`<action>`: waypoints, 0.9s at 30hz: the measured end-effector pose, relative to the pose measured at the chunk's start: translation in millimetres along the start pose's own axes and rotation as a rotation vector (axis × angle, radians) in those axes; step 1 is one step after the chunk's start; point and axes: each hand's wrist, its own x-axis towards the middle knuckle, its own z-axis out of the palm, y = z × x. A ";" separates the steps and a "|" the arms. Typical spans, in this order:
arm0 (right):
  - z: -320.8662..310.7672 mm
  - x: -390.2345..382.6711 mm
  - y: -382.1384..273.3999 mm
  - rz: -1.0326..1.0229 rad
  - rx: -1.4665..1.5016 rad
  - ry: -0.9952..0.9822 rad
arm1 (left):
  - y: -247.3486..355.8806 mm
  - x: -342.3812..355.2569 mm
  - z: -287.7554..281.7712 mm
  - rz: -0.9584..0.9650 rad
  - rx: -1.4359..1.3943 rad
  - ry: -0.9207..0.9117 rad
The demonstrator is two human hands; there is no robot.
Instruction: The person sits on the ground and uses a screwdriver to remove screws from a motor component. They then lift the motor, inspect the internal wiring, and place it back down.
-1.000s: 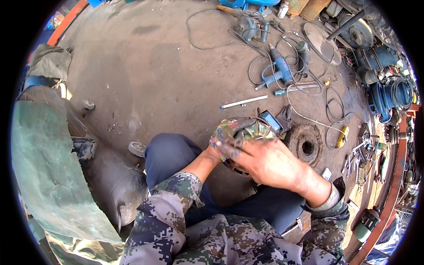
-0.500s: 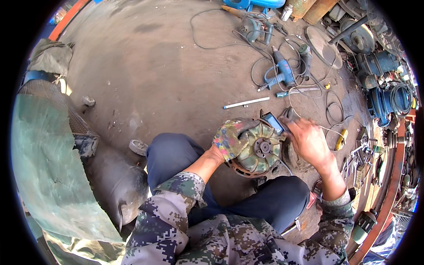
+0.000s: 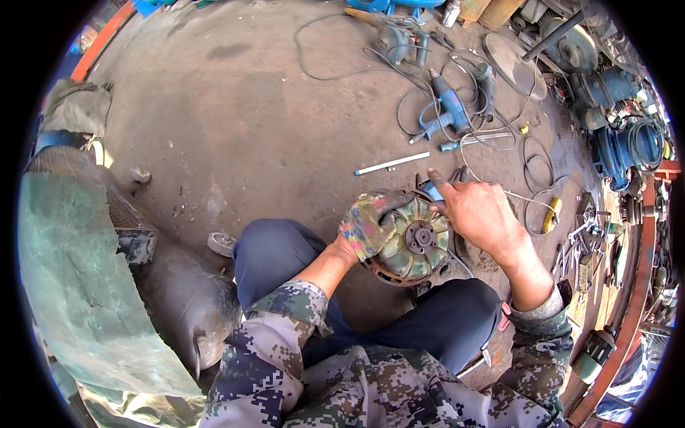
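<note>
Near the middle, the gloved left hand (image 3: 367, 227) clasps and partly hides a ribbed disc (image 3: 419, 241); the right hand (image 3: 486, 214) obscures a blue box (image 3: 432, 191), its hold unclear.

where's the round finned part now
Just right of the head view's centre, the round finned part is in the gloved left hand, with the bare right hand at its upper right.

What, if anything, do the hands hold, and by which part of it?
The gloved left hand holds the round ribbed part by its upper-left edge. Whether the right hand holds anything cannot be told.
</note>
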 end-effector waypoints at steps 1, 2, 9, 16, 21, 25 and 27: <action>-5.6 -14.1 3.8 0.093 -0.029 -0.114 | 0.7 0.4 -2.4 -0.023 0.017 -0.028; -10.4 -30.0 3.3 0.028 0.081 -0.098 | 1.3 0.2 -3.7 -0.025 0.026 -0.028; -5.6 -44.0 -37.9 -0.364 0.650 -0.158 | -4.1 6.0 8.1 0.063 -0.044 0.034; 4.1 8.0 9.2 -0.140 0.250 0.078 | 7.9 3.8 0.8 0.080 0.033 0.027; 8.1 -32.7 25.9 -0.182 0.224 -0.010 | 11.6 4.2 -2.5 0.019 0.024 -0.014; 3.0 -67.1 0.6 -0.113 0.410 -0.139 | 9.7 4.9 0.3 0.072 0.106 -0.016; 1.6 -72.7 -6.7 -0.210 0.526 -0.100 | 8.6 4.8 1.8 0.005 0.067 -0.020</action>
